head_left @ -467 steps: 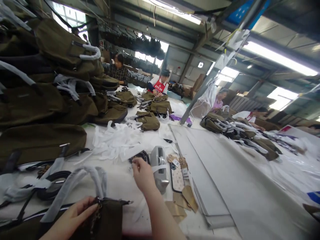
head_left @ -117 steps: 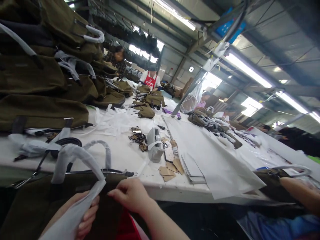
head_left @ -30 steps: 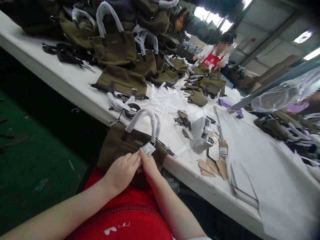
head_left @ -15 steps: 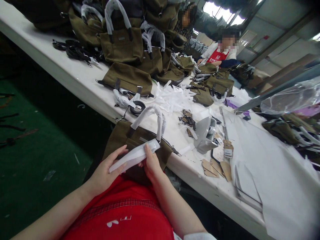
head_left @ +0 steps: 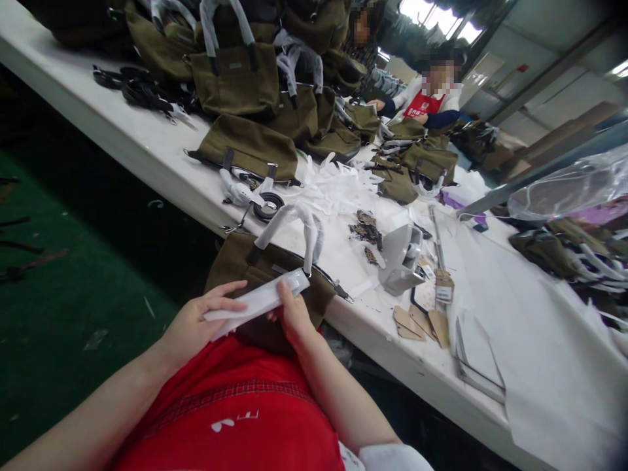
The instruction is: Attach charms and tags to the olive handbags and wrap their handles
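Got a bag up close at the table's near edge, strip slanting over its front between left hand and right hand. Just behind, a coil, then a second bag lying down, then a pile of bags. Loose straps in front of that pile, left of the second bag. Off to the right, got a dispenser, trinkets just left of it, tags nearer the edge. Further right, sheets. Scraps behind the trinkets, co-worker way at the back.
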### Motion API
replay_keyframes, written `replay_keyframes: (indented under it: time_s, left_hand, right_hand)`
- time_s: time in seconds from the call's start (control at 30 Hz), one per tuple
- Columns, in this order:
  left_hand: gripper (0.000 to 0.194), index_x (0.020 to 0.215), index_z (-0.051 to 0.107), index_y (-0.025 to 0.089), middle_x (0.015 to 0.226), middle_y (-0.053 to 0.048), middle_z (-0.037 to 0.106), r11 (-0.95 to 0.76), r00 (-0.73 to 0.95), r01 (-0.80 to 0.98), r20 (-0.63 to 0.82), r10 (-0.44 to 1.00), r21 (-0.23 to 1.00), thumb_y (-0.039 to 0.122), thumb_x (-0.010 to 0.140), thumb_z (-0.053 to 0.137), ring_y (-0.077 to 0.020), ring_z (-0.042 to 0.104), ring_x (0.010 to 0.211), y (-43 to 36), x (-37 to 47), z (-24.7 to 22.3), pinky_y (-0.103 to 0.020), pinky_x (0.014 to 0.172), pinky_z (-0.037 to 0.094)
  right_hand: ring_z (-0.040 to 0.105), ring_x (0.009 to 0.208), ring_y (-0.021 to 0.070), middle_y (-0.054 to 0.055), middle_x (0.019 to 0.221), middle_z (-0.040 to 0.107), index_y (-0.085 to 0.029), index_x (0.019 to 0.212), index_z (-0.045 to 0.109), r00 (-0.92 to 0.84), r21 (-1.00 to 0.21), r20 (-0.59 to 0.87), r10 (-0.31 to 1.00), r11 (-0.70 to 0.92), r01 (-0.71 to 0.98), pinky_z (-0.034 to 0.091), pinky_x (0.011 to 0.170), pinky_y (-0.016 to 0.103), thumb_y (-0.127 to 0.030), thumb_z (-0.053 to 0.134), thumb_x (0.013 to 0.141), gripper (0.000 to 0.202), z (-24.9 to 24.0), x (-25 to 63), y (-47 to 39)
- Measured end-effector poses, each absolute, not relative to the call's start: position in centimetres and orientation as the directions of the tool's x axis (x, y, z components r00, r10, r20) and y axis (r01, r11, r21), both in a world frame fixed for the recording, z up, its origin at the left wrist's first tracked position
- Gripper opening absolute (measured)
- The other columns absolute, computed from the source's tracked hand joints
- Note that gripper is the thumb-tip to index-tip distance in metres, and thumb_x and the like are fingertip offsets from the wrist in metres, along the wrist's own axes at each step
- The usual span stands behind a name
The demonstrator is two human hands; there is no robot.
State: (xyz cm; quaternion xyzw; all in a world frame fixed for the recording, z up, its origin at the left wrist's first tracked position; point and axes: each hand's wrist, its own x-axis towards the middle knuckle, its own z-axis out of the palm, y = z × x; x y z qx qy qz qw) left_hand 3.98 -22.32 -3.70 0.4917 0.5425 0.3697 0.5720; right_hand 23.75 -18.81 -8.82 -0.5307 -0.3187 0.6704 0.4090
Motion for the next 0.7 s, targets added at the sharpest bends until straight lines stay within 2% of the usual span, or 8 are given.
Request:
replay_keyframes:
  time_s: [0.1,0.23,0.3,0.37,0.43,0.53,0.63,0.7]
  left_hand:
    - [0.026,0.091,0.078,0.024,0.146,-0.007,0.048,0.197,0.211,0.154,-0.227,0.951,0.968,0.044,0.079,0.066,-0.0322,0.051,0.128,-22.5,3.5,-3.7,-0.045,0.105,0.045]
    - [0.048,0.092,0.079,0.022,0.143,-0.009,0.051,0.22,0.22,0.163,-0.252,0.942,0.962,0.054,0.091,0.043,-0.0331,0.055,0.123,-22.2,3.6,-3.8,-0.047,0.103,0.047]
    - [0.048,0.086,0.079,0.02,0.139,-0.011,0.055,0.253,0.182,0.244,-0.3,0.936,0.936,0.059,0.086,0.05,-0.0342,0.056,0.121,-21.9,3.9,-3.9,-0.051,0.107,0.041]
    - [0.04,0.084,0.077,0.02,0.139,-0.011,0.055,0.246,0.159,0.316,-0.307,0.938,0.916,0.058,0.077,0.065,-0.0347,0.054,0.122,-21.8,4.3,-4.1,-0.054,0.111,0.035]
    - [0.042,0.099,0.072,0.02,0.14,-0.012,0.054,0.247,0.155,0.291,-0.3,0.941,0.925,0.052,0.072,0.072,-0.0332,0.053,0.124,-21.8,4.7,-4.2,-0.052,0.11,0.036]
    - [0.055,0.119,0.06,0.018,0.122,-0.013,0.065,0.394,0.237,0.166,-0.424,0.874,0.904,0.048,0.074,0.072,-0.0282,0.064,0.107,-22.1,5.0,-4.1,-0.045,0.094,0.051]
    - [0.046,0.106,0.064,0.015,0.092,-0.008,0.073,0.546,0.426,0.163,-0.558,0.712,0.822,0.051,0.078,0.067,-0.022,0.068,0.077,-22.5,5.1,-3.7,-0.033,0.071,0.055]
    - [0.044,0.099,0.067,0.015,0.082,-0.006,0.072,0.539,0.444,0.19,-0.561,0.698,0.821,0.053,0.077,0.067,-0.0207,0.067,0.069,-22.9,5.1,-3.9,-0.03,0.064,0.053]
  right_hand:
    - [0.049,0.039,0.013,0.001,0.045,0.054,-0.016,0.073,0.055,-0.101,-0.849,-0.464,0.88,-0.474,-0.235,0.036,0.039,0.023,-0.073,0.058,0.073,0.057,-8.9,23.8,-18.7]
    - [0.051,0.041,0.013,0.001,0.047,0.055,-0.016,0.073,0.055,-0.097,-0.839,-0.479,0.872,-0.488,-0.242,0.038,0.04,0.023,-0.072,0.059,0.073,0.056,-8.6,23.9,-18.6]
    - [0.051,0.041,0.0131,0.002,0.048,0.056,-0.016,0.074,0.055,-0.097,-0.831,-0.482,0.871,-0.49,-0.264,0.039,0.04,0.023,-0.07,0.059,0.074,0.054,-8.5,24.0,-18.6]
    - [0.05,0.041,0.0129,0.001,0.047,0.055,-0.016,0.073,0.055,-0.09,-0.814,-0.492,0.866,-0.494,-0.307,0.039,0.04,0.023,-0.068,0.06,0.076,0.052,-8.5,24.2,-18.6]
    - [0.05,0.039,0.0126,0.001,0.047,0.054,-0.016,0.071,0.054,-0.086,-0.792,-0.502,0.861,-0.497,-0.354,0.039,0.039,0.023,-0.066,0.06,0.077,0.05,-8.7,24.2,-18.6]
    - [0.048,0.038,0.0119,0.0,0.045,0.053,-0.017,0.069,0.052,-0.091,-0.767,-0.511,0.855,-0.501,-0.401,0.038,0.037,0.022,-0.065,0.061,0.077,0.049,-9.2,24.0,-18.5]
    - [0.049,0.038,0.0115,0.0,0.047,0.054,-0.016,0.072,0.054,-0.122,-0.77,-0.506,0.854,-0.511,-0.382,0.039,0.038,0.021,-0.065,0.061,0.078,0.05,-8.5,24.5,-18.9]
    - [0.051,0.039,0.0117,0.002,0.052,0.058,-0.014,0.075,0.057,-0.275,-0.787,-0.488,0.828,-0.554,-0.271,0.039,0.038,0.021,-0.071,0.052,0.081,0.058,-6.8,25.8,-19.3]
